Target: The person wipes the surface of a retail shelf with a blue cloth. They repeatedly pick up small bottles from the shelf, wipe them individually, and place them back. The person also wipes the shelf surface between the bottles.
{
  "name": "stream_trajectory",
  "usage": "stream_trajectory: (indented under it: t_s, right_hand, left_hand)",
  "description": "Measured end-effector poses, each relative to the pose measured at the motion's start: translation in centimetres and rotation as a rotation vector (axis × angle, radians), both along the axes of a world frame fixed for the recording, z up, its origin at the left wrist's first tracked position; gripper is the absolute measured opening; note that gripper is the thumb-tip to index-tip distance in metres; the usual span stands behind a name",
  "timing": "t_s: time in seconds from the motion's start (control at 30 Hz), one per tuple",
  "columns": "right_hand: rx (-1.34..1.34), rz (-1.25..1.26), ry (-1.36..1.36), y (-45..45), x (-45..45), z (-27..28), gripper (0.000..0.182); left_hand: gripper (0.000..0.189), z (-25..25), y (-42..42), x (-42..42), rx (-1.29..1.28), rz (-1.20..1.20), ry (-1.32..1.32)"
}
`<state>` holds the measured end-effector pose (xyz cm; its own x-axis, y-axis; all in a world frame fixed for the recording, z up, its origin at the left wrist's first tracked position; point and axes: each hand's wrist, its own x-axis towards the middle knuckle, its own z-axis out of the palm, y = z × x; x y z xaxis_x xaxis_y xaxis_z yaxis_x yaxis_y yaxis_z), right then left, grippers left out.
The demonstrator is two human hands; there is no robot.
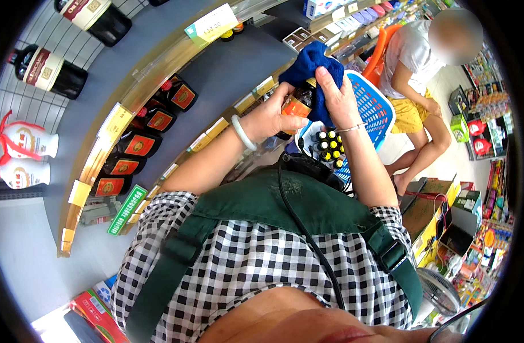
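Note:
My left hand (268, 115) grips a small dark glass bottle (305, 95) with an orange label, its fingers around the body. A dark blue knit cloth (309, 58) is bunched over the bottle's upper end and along its right side. Pressing that cloth to the bottle is my right hand (341, 100), thumb on top. The cloth hides part of the cap. Just below and beyond my hands is a blue and white plastic basket (388, 113). Inside it stand several small bottles (329, 148) with yellow, white and black caps.
Left of me, grey shelving (240, 51) carries dark bottles with red labels (139, 143). Wine bottles (51, 70) and white ceramic bottles (24, 173) stand higher up. A person (410, 73) sits on an orange chair (380, 49) beyond the basket. Cartons (427, 206) and a fan (440, 291) are to the right.

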<state>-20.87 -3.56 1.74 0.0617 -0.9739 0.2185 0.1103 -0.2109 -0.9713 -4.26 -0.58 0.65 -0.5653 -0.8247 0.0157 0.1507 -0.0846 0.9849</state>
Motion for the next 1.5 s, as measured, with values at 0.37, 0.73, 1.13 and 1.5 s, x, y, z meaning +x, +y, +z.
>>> stream_trajectory:
  t_s: [0.37,0.73,1.13,1.5]
  right_hand:
    - [0.195,0.143,-0.022,1.4,0.2,-2.8,0.049]
    - [-0.209,0.191,0.535,-0.3,-3.7,-0.2,0.033]
    - [0.15,0.095,0.203,0.4,-9.1,-0.9,0.019]
    - [0.478,0.041,1.532,1.7,-18.3,-18.6,0.034]
  left_hand:
    - [0.056,-0.2,-0.3,-0.2,0.422,-0.019,0.508]
    - [0.069,-0.5,-1.1,-0.2,0.135,-0.035,0.067]
    - [0.043,-3.1,-1.2,0.4,0.074,0.138,-0.101]
    - [0.025,-4.7,1.4,5.1,0.223,0.371,-0.163]
